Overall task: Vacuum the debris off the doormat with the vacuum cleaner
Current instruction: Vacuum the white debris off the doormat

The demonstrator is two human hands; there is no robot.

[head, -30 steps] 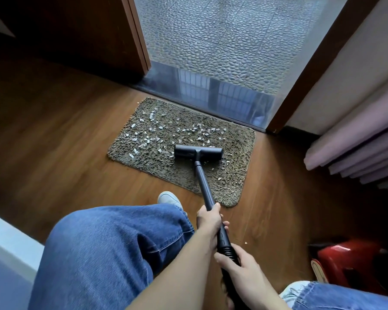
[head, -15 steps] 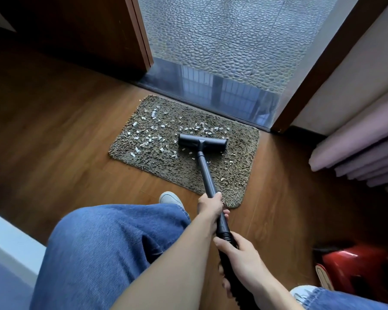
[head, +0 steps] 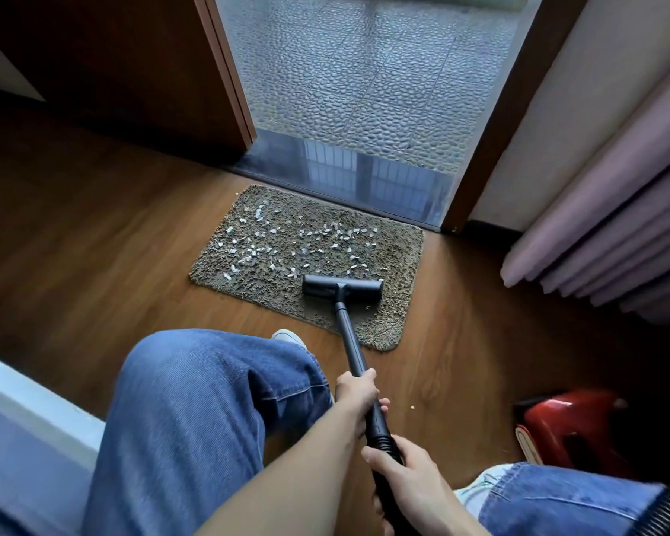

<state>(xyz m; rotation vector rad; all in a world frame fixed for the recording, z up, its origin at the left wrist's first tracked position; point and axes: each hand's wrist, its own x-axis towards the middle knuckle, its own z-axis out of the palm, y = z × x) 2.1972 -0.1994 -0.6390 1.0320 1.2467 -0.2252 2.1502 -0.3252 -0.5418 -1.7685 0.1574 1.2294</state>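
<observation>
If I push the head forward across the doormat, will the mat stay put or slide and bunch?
Probably floppy: the doormat looks like a thin shaggy rug lying on smooth wood floor, so it may creep or ripple toward the threshold. The vacuum head sits near its closer edge, which could lift under suction.

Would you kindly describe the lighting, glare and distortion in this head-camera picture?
Head view: daylight comes through the doorway, leaving a glossy reflection on the threshold; the door jamb leans from wide-angle distortion; the edges fall dark, notably round the red vacuum body; the doormat and debris are sharp.
</observation>
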